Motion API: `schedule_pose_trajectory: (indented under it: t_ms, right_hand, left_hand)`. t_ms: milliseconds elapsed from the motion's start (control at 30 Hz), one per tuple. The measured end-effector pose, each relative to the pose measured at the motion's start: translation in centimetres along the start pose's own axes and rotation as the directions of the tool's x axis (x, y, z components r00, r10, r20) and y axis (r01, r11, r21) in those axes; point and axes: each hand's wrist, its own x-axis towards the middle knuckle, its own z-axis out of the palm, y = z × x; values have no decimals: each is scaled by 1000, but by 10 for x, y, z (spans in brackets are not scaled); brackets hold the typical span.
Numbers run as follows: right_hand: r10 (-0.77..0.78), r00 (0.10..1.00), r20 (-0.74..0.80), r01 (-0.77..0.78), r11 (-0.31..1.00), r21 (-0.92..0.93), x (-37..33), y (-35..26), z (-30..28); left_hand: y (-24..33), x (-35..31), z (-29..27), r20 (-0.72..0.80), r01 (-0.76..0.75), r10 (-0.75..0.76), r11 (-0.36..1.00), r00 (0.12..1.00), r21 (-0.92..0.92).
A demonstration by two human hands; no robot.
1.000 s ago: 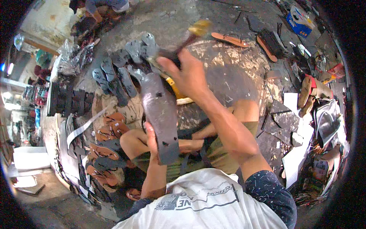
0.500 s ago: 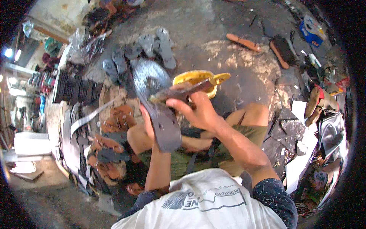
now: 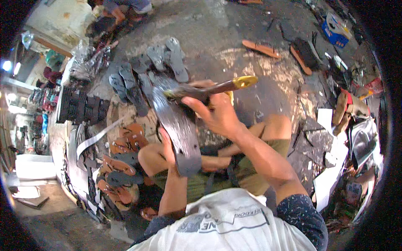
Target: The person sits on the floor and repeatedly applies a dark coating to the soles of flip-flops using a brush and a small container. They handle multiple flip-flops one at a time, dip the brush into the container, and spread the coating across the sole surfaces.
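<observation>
My left hand (image 3: 167, 146) grips a dark grey shoe sole (image 3: 178, 123) from its left edge, holding it tilted above my lap. Wet shine covers the upper part of the sole, and small holes show near its lower end. In my right hand (image 3: 222, 117) is a paintbrush (image 3: 222, 87) with a dark handle and yellow end. The brush's head lies against the shiny upper face of the sole. Behind my right hand, only a sliver of a yellow container (image 3: 231, 98) shows.
Several grey soles (image 3: 176, 60) lie on the floor ahead. Brown sandals (image 3: 119, 165) are at my left beside black strips (image 3: 81, 104). Brown sole pieces (image 3: 260, 49) and a blue box (image 3: 335, 33) sit farther right. A person (image 3: 121, 8) is at the far left.
The brush has moved up along the sole, and the shine now reaches farther down its face. The yellow container has become mostly hidden behind my right hand and the brush.
</observation>
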Motion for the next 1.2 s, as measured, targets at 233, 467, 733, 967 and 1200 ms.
schedule_pose_trajectory:
  t_ms: [233, 467, 733, 967, 1200]
  right_hand:
    - [37, 979, 201, -30, 999, -41, -8, -2, 15]
    - [24, 964, 265, -79, 977, 197, -82, -38, 17]
    - [80, 895, 438, -26, 992, -127, -22, -20, 25]
    - [45, 878, 477, -168, 961, 219, -50, -42, 16]
    - [3, 920, 393, -155, 921, 356, -64, -46, 8]
  left_hand:
    - [11, 17, 4, 98, 46, -22, 966, 995, -256]
    - [42, 68, -1, 247, -22, 50, 993, 968, -117]
    - [35, 68, -27, 369, 212, -87, 926, 925, -313]
    - [52, 68, 25, 159, -105, 99, 994, 982, 27]
    - [62, 56, 36, 243, -140, 147, 989, 959, -43]
